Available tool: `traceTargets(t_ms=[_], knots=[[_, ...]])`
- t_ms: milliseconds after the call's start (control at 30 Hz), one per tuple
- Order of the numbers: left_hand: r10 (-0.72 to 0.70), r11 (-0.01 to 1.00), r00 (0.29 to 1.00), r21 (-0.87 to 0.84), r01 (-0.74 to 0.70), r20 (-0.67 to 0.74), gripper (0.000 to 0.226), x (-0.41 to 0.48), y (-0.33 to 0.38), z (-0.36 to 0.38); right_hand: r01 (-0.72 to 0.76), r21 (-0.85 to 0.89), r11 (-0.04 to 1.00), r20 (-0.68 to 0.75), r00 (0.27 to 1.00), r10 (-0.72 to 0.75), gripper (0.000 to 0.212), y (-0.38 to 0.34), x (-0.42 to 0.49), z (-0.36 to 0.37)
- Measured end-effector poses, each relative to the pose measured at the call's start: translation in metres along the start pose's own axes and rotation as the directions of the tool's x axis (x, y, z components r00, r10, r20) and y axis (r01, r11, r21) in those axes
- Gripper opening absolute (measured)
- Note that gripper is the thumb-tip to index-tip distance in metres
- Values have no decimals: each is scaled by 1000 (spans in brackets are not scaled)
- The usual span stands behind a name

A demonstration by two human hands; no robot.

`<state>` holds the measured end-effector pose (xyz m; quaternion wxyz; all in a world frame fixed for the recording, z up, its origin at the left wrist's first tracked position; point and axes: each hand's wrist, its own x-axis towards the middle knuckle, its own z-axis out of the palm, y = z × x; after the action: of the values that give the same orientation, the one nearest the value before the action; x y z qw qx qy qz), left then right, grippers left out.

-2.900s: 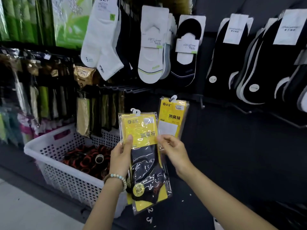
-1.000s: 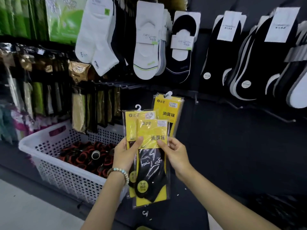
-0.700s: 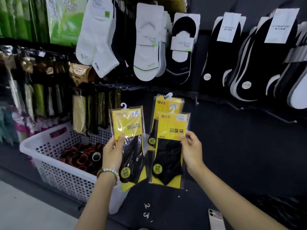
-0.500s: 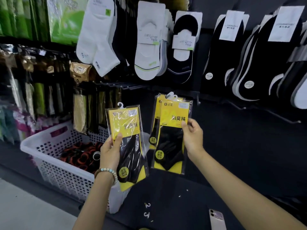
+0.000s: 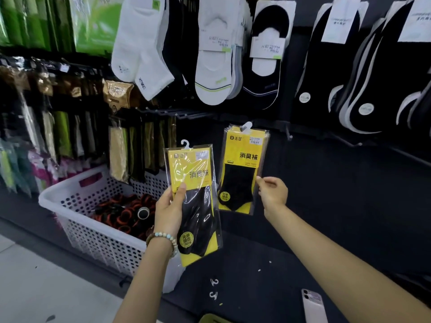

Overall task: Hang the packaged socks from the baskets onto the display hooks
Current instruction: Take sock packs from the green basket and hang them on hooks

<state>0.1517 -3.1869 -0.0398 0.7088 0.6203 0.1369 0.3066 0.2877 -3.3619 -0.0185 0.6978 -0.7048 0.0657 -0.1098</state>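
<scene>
My left hand (image 5: 168, 206) grips a clear pack of black socks with a yellow card (image 5: 194, 197), thumb on its front, white hanger hook on top. It is held upright in front of the dark display wall. A stack of matching yellow packs (image 5: 243, 164) hangs from a display hook (image 5: 247, 127) just to the right. My right hand (image 5: 272, 192) is beside that stack's right edge, fingers loosely curled, fingertips just at the plastic and holding nothing.
A white perforated basket (image 5: 70, 199) holding black-and-orange rolled items stands lower left. White and black socks hang above. Bare metal hooks (image 5: 347, 141) stick out to the right. A phone (image 5: 312, 304) and loose white hooks (image 5: 213, 282) lie on the dark shelf below.
My right hand lifted its pack up onto the hook in front of the hanging one and let go. My left hand kept its pack, shifting slightly.
</scene>
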Motion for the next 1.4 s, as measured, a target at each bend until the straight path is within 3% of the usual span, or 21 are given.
traceTargets(t_ms=[67,133,233,333,433,533,667,800,967,1133,1267,1333,1400], knots=[[-15,1000,1000,-3,15,8,11,-3,-1,6,38,-5,999,30,999,-38,28,6,-13,-6],[-15,1000,1000,8,15,24,8,-7,-4,13,56,19,998,184,981,-58,21,4,-31,-11],[22,999,997,42,-25,74,11,-16,-9,28,98,-37,995,468,881,-69,18,1,-58,-15],[49,997,992,58,-56,114,12,-23,-13,41,100,-38,994,568,821,-61,24,-1,-70,-20],[65,997,990,33,-70,129,9,-26,-8,51,166,-27,986,501,856,-130,15,-6,-67,-32],[53,997,985,-64,-44,162,27,-20,6,64,266,49,963,390,882,-264,7,-16,-59,-40],[115,990,958,47,-131,262,44,-4,24,80,366,82,927,191,907,-375,9,-30,-51,-36],[82,991,973,86,-102,216,45,11,28,84,389,4,921,168,908,-384,7,-42,-40,-19],[59,995,982,63,-71,180,36,27,18,84,288,-39,957,157,948,-278,16,-38,-27,-1],[55,986,974,143,-88,218,42,33,1,86,13,14,1000,172,985,-16,11,-29,-10,-5],[23,983,970,169,-66,242,44,27,-12,78,-220,24,975,339,920,199,13,-7,-9,-28],[4,975,969,215,-59,247,45,18,-23,72,-273,-19,962,375,890,260,27,12,-15,-45],[-34,964,960,262,-41,278,42,1,-43,63,-304,-58,951,409,862,300,24,34,-26,-67]])
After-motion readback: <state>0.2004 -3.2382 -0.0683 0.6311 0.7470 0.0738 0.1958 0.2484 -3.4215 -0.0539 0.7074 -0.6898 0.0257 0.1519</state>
